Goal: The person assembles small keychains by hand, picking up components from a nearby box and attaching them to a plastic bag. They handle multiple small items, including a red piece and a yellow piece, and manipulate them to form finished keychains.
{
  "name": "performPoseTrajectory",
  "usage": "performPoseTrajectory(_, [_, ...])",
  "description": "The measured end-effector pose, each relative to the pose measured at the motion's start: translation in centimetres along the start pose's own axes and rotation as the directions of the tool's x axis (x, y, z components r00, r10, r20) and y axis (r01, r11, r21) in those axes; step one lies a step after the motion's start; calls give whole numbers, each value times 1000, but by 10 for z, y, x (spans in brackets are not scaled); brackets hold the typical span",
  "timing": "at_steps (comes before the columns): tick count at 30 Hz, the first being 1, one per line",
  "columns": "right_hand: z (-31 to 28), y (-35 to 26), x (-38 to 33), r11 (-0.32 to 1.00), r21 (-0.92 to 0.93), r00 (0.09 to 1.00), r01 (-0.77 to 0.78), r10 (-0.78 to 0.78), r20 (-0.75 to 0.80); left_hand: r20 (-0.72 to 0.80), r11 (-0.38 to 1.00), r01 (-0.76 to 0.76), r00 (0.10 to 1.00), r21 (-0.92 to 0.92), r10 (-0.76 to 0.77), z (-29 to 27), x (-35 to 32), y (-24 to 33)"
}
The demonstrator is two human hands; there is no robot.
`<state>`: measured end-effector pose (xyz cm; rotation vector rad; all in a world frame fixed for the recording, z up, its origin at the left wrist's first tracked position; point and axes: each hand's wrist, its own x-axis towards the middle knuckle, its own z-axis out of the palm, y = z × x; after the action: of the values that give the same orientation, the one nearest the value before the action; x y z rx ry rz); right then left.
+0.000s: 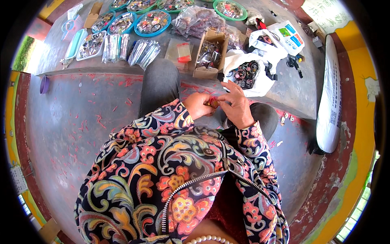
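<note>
My left hand [198,105] is closed around a small red and golden-brown piece [213,102], held above my lap between my knees. The piece is too small to tell its kind. From the other side my right hand [237,105] pinches at its edge with thumb and forefinger, the other fingers raised. Just beyond my hands, a white bag [261,87] lies open with dark and coloured hair ties [246,74] inside. A cardboard box [202,73] of small plastic-wrapped items stands beside it.
On the raised ledge are blue baskets [152,33] and a green basket [230,19] of packaged trinkets, a white tray [92,53], bundles of clear sleeves [144,53] and plastic bags [199,21]. Red scraps litter the floor. A long white wrapped panel [330,93] leans at right.
</note>
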<state>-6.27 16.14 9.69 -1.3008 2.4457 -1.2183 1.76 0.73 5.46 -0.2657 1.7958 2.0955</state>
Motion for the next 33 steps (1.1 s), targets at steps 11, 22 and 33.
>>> performPoseTrajectory(11, [-3,1,2,996,22,983,91,-94,155,-62,991,-24,998,133,32,3,-4,3])
performPoseTrajectory(22, [-5,3,-1,995,91,930,-42,6,367,-53,974,-84,994,212,97,7,-6,5])
performPoseTrajectory(33, [7,10,-4,999,23,902,24,-32,430,-48,947,-67,995,315,86,12,-7,4])
